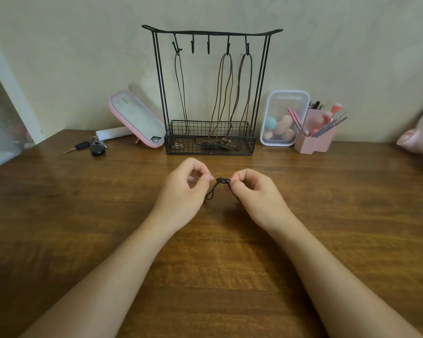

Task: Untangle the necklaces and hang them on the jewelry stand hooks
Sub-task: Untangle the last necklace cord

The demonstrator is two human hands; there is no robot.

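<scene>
A wooden tabletop (83, 215) spreads before you. At its far edge, against the wall, stands a black wire jewelry stand (210, 142) with a basket base. Three cord necklaces hang from it: a dark one (180, 89) on the leftmost hook and two brown ones (226, 89) on the right. Your left hand (183, 189) and right hand (257, 193) meet just above the tabletop, straight in front of the stand. Both sets of fingers (233, 182) are curled, pinching a dark cord necklace at its knot (222, 181). The knot lies crosswise between them, equally near each hand. Loose cord trails down under your palms. Two middle hooks (193, 46) are bare, up and ahead. The knot probably needs loosening first.
</scene>
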